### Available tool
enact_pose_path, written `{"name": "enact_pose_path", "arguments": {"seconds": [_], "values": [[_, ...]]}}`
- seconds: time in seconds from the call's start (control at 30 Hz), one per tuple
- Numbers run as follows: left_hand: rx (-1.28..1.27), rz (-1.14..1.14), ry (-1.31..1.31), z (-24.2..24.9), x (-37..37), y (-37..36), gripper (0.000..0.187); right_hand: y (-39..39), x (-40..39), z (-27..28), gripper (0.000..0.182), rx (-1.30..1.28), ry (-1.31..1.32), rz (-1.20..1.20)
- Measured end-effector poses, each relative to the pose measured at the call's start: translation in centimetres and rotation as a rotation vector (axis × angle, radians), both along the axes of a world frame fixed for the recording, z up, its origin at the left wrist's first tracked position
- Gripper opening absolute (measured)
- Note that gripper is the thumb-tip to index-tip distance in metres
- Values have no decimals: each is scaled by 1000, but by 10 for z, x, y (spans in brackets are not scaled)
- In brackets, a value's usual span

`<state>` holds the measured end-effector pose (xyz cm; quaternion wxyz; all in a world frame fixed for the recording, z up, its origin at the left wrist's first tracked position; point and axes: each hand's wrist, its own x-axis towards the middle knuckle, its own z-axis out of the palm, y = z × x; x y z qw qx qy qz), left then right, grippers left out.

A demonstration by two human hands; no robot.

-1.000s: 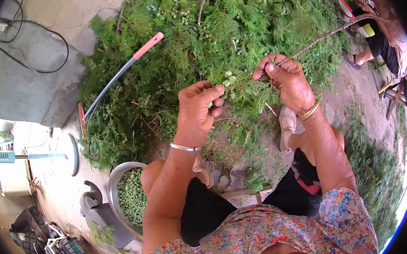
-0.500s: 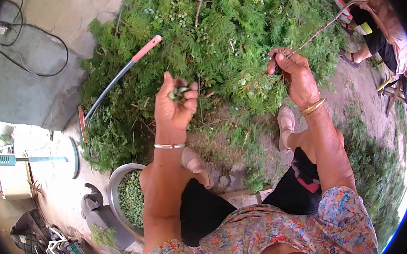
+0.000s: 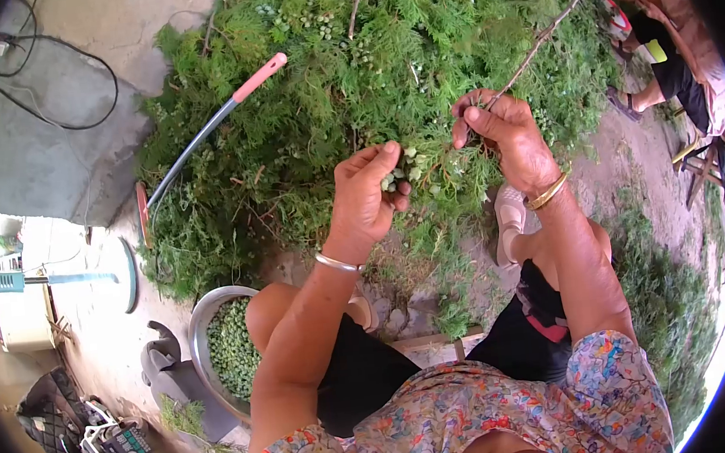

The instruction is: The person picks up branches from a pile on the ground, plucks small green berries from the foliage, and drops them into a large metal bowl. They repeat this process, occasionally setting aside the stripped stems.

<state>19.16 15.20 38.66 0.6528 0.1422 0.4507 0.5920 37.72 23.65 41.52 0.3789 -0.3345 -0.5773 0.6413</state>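
My right hand (image 3: 510,140) grips a thin brown branch (image 3: 542,35), whose bare stem runs to the upper right. Its leafy end, with green sprigs (image 3: 448,171), hangs between my two hands. My left hand (image 3: 364,196) is curled around several small green seed cones (image 3: 391,179), its fingertips at the edge of the sprigs. Whether those fingers also pinch a cone still on the branch is hidden. By my left knee, a round metal basin (image 3: 201,327) holds many loose green cones (image 3: 234,350).
A large heap of cut evergreen branches (image 3: 308,102) spreads ahead. On its left side lies a pink-tipped handle (image 3: 259,78). A standing fan (image 3: 125,277) and a battery-like box (image 3: 129,445) are at left. Another person (image 3: 683,52) sits at upper right.
My left hand has moved right, toward the branch, with its cones, and its palm has turned away from view. My right hand has shifted slightly left with the branch.
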Motion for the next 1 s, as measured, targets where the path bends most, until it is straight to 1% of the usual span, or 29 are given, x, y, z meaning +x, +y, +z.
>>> {"name": "enact_pose_path", "arguments": {"seconds": [0.07,0.13,0.2,0.23,0.3,0.43,0.53,0.6,0.73,0.8,0.83,0.9,0.93,1.0], "values": [[33,29,15,2,3,-1,14,0,0,0,22,-3,-17,-14],[67,61,30,1,6,-2,17,-2,-3,1,22,-19,28,-36],[158,14,260,0,10,-2,20,-3,-5,0,22,-33,34,-33],[158,14,261,-1,11,-2,20,-4,-6,-1,21,-46,39,-30],[201,-44,341,-2,12,-2,25,-3,-8,-6,20,-34,43,-26],[132,-18,347,5,14,-2,24,-3,-9,-7,18,-56,5,-22],[91,48,280,8,10,0,21,-2,-9,-6,18,-54,29,-12],[73,0,105,3,4,2,19,-2,-9,-6,18,-76,52,-20],[75,5,91,4,3,3,21,-1,-7,-7,19,-95,63,-26],[73,-82,78,5,2,1,23,0,-7,-8,19,-82,55,-38],[72,-82,77,4,2,0,23,1,-7,-8,19,-67,48,-52],[130,-148,115,-1,3,-3,19,-1,-8,-8,19,-80,47,-36],[129,-148,114,0,5,-3,19,-2,-8,-8,19,-91,48,-19],[88,-106,222,3,9,-2,18,-2,-8,-9,19,-87,38,-17]]}}
